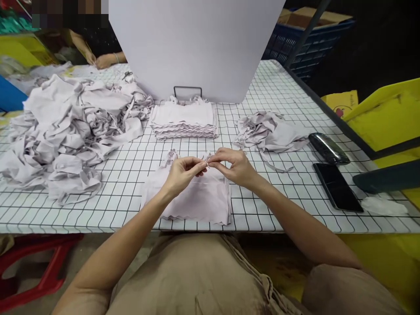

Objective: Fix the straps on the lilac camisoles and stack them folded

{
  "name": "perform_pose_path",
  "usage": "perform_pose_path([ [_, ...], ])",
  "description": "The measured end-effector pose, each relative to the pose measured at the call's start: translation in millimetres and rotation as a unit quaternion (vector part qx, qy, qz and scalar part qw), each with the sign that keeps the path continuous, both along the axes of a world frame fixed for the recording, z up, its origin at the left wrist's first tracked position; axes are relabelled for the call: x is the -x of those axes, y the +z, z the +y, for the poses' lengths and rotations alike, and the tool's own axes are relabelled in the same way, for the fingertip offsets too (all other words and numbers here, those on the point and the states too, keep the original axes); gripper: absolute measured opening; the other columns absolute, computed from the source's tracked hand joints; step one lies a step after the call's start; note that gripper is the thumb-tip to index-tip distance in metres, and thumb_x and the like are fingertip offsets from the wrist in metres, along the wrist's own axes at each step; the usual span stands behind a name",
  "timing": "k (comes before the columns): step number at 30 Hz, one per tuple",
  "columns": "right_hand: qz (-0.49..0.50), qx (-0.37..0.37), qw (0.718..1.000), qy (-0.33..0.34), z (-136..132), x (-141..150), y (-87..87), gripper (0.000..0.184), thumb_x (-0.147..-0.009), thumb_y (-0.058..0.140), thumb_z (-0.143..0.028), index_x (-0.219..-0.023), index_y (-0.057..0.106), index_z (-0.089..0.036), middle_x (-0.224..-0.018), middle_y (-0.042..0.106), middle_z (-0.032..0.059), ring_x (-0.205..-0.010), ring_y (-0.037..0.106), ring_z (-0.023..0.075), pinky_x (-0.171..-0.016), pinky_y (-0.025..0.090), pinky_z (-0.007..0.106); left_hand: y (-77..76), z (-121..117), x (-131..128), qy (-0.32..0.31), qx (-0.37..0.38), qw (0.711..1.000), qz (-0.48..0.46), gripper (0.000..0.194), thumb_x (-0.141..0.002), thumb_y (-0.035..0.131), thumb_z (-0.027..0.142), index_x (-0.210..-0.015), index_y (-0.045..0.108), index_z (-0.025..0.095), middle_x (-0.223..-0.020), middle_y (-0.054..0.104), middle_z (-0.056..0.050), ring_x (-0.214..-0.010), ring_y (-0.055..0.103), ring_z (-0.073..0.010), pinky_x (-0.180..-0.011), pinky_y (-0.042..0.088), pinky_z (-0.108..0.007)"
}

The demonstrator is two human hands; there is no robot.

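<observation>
Cloth stack (197, 201), low, rectangular and pale pinkish-grey, lies near the front edge of the white tablecloth with black grid lines (121, 192). Above it, the left hand (184, 171) and the right hand (236, 167) are close together, each pinched on a thin pale fabric strap (208, 162). Behind is a thicker, neat pale-grey cloth pile (183, 114), between two crumpled fabric heaps of similar colour (65, 127).
</observation>
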State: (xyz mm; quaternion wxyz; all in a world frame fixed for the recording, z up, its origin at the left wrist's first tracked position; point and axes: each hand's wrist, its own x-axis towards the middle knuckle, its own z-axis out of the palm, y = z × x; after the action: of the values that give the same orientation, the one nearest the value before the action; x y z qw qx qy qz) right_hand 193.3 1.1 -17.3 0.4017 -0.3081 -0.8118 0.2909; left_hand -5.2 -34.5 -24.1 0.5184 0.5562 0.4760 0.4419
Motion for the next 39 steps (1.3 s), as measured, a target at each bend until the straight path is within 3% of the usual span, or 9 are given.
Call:
perform_pose_path([
  [2, -0.02, 0.006, 1.0, -0.007, -4.7, -1.5, -5.1, 0.012, -0.091, 0.064, -0.019, -0.084, 0.072, -0.021, -0.079, 0.071, 0.0032, -0.073, 0.065, 0.0167, -0.068, 0.052, 0.033, -13.3, -8.4, 5.7, 0.005, -0.058, 0.996, 0.072, 0.017, -0.085, 0.073, 0.035, -0.088, 0.074, 0.018, -0.086, 0.075, -0.006, -0.081, 0.066, -0.0193, -0.076, 0.052, -0.035],
  [5, -0.034, 0.061, 0.998, -0.006, -11.4, -4.4, -14.0, 0.01, -0.092, 0.062, -0.019, -0.086, 0.068, -0.02, -0.081, 0.071, 0.0029, -0.074, 0.065, 0.0159, -0.069, 0.052, 0.031, -33.7, -21.6, 12.8, -0.003, -0.14, 0.963, 0.232, 0.014, -0.083, 0.075, 0.026, -0.095, 0.072, 0.021, -0.094, 0.074, -0.005, -0.091, 0.063, -0.0228, -0.083, 0.048, -0.039],
  [8, -0.049, 0.086, 0.995, 0.006, -15.6, -5.6, -23.8, 0.009, -0.092, 0.061, -0.02, -0.085, 0.067, -0.02, -0.082, 0.071, 0.0027, -0.076, 0.065, 0.0158, -0.072, 0.051, 0.031, -46.2, -29.3, 13.9, -0.026, -0.143, 0.924, 0.353, 0.019, -0.081, 0.079, 0.029, -0.096, 0.071, 0.021, -0.095, 0.072, -0.004, -0.094, 0.06, -0.0246, -0.086, 0.041, -0.042],
  [10, -0.061, 0.076, 0.995, 0.016, -16.9, -5.3, -30.4, 0.008, -0.092, 0.062, -0.019, -0.085, 0.066, -0.02, -0.081, 0.07, 0.002, -0.076, 0.063, 0.0159, -0.073, 0.049, 0.032, -49.9, -30.3, 11.8, -0.033, -0.133, 0.912, 0.386, 0.019, -0.081, 0.08, 0.032, -0.094, 0.07, 0.021, -0.094, 0.07, -0.003, -0.095, 0.058, -0.0243, -0.088, 0.037, -0.043],
  [19, -0.096, 0.035, 0.994, 0.035, -19.8, 2.1, -53.6, 0.01, -0.094, 0.059, -0.019, -0.084, 0.062, -0.022, -0.082, 0.067, 0.0037, -0.088, 0.054, 0.0222, -0.083, 0.044, 0.041, -64.2, -27.6, 2.6, -0.026, -0.143, 0.929, 0.342, 0.01, -0.085, 0.077, 0.028, -0.078, 0.072, 0.022, -0.073, 0.064, 0.001, -0.08, 0.053, -0.0187, -0.085, 0.027, -0.039],
  [26, -0.1, 0.026, 0.993, 0.063, -22.3, 3.0, -61.4, 0.009, -0.094, 0.059, -0.02, -0.086, 0.06, -0.022, -0.082, 0.066, 0.0032, -0.09, 0.052, 0.0226, -0.085, 0.04, 0.043, -69.0, -30.2, 1.4, -0.011, -0.179, 0.927, 0.328, 0.014, -0.088, 0.072, 0.027, -0.075, 0.071, 0.021, -0.071, 0.062, 0.001, -0.076, 0.052, -0.0175, -0.087, 0.027, -0.039],
  [39, -0.06, 0.006, 0.998, 0.033, -28.9, 3.6, -62.8, 0.009, -0.094, 0.059, -0.02, -0.086, 0.064, -0.023, -0.077, 0.066, 0.0034, -0.087, 0.055, 0.0232, -0.083, 0.043, 0.044, -71.9, -33.5, -2.2, 0.002, -0.277, 0.885, 0.376, 0.016, -0.092, 0.062, 0.024, -0.076, 0.067, 0.02, -0.071, 0.063, -0.002, -0.08, 0.053, -0.0204, -0.089, 0.032, -0.04],
])
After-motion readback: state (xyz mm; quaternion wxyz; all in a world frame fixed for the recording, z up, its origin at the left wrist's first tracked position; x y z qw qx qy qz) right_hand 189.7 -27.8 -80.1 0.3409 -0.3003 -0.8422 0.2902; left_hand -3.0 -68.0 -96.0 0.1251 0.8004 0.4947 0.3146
